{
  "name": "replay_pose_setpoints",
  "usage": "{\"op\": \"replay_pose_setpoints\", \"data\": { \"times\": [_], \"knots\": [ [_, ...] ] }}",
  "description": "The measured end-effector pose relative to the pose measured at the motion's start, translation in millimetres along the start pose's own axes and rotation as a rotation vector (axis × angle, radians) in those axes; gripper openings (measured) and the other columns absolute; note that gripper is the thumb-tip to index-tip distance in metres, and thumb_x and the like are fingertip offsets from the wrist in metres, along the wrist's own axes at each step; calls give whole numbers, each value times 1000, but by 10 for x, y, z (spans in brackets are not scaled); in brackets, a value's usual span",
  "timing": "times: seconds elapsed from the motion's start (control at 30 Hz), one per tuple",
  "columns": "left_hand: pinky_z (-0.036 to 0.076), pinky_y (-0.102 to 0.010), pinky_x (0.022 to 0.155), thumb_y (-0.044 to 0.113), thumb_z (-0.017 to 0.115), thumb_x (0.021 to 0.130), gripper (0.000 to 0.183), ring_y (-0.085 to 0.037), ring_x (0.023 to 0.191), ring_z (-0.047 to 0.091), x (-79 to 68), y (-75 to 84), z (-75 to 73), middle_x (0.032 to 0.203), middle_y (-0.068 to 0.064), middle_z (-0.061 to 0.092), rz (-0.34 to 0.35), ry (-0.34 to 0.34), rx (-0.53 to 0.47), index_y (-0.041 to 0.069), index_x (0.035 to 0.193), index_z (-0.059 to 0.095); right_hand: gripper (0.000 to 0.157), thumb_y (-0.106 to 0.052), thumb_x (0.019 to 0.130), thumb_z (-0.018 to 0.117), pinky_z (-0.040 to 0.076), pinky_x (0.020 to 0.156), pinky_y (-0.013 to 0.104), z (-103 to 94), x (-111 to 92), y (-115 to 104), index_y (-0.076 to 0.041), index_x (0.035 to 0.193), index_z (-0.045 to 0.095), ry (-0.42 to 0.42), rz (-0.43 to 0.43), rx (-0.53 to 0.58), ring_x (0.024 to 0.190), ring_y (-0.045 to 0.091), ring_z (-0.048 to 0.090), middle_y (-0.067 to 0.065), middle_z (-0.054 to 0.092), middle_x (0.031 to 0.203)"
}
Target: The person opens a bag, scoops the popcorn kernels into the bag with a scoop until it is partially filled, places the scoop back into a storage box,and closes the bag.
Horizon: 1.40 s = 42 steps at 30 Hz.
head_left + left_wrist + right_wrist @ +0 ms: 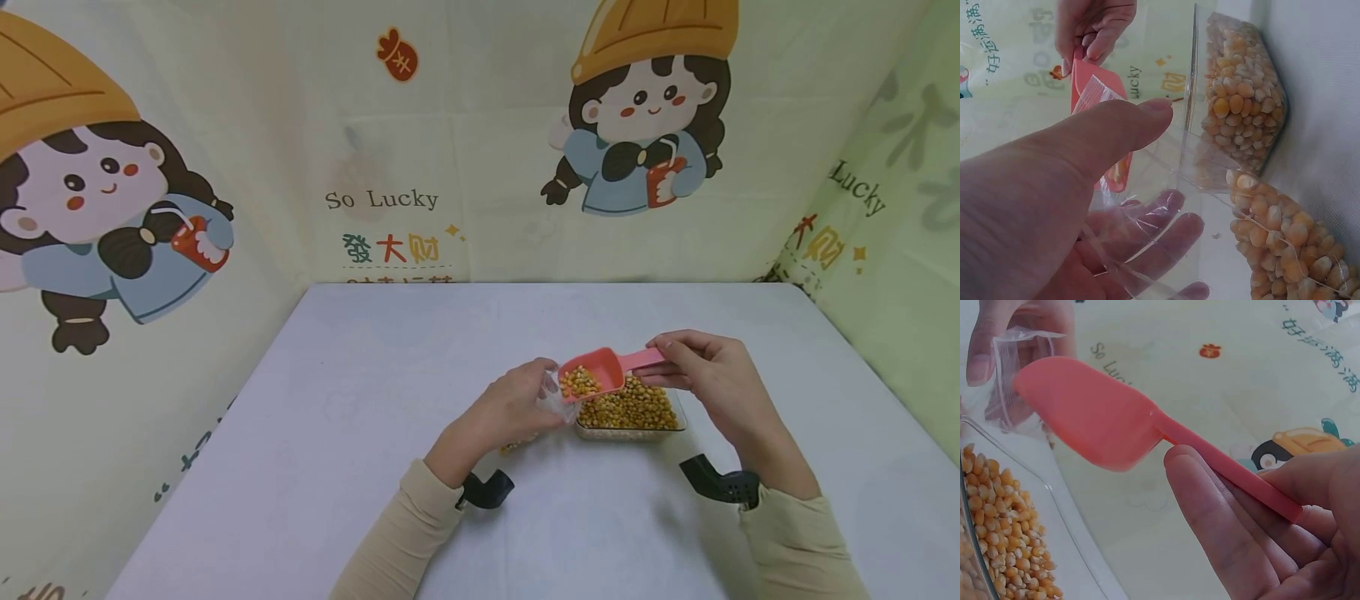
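Observation:
My right hand (708,367) holds a pink scoop (609,365) by its handle, thumb on one side and fingers on the other. Corn kernels (579,382) lie in the front of the scoop, whose tip is right at the mouth of a clear plastic bag (553,402). That bag is held near its opening by my left hand (510,404), with thumb and fingers apart around it. More kernels (1291,244) fill the lower part of the bag, in the left wrist view. Below the scoop stands a clear container (630,435) of corn kernels.
A white-covered table (405,358) extends around the hands. Behind it hangs a cream cloth (495,142) printed with cartoon figures and lettering. Black wrist mounts (487,490) sit at both cuffs, low over the table.

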<state>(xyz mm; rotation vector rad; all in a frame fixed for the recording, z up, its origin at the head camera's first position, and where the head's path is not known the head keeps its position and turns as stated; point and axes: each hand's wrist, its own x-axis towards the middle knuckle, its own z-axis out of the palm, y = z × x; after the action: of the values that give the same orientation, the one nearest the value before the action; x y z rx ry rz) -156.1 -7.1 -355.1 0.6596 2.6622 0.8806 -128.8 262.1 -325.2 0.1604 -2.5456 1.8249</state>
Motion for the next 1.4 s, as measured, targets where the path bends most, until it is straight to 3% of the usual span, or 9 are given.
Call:
{"op": "replay_pose_setpoints", "data": {
  "times": [0.73,0.93,1.17,1.4],
  "knots": [
    [50,-20,80,24,76,87,64,-9,98,60,-14,-8,-41,113,4,66,107,34,-94,9,141,45,44,-39,101,55,56,80,19,8,-68,-148,-1,122,63,49,-40,-81,88,15,75,2,73,101],
    [51,-21,76,24,76,86,65,-7,96,60,3,-19,-22,114,2,66,71,31,-118,12,141,43,44,-42,99,57,56,80,19,24,-83,-179,-5,120,65,64,-24,-89,88,14,75,-1,74,100],
    [50,-23,73,27,78,85,68,-9,89,59,14,-31,-12,109,0,65,27,42,-114,12,140,41,41,-36,101,56,57,80,20,13,-91,-190,-2,123,63,22,-71,-110,90,14,74,2,72,104],
    [53,-27,81,32,78,84,72,-8,95,60,-12,-20,-33,108,7,66,-59,58,-164,13,144,43,40,-36,100,56,56,80,19,22,-108,-201,-4,122,64,21,-71,-111,90,14,74,2,72,105]
  ]
}}
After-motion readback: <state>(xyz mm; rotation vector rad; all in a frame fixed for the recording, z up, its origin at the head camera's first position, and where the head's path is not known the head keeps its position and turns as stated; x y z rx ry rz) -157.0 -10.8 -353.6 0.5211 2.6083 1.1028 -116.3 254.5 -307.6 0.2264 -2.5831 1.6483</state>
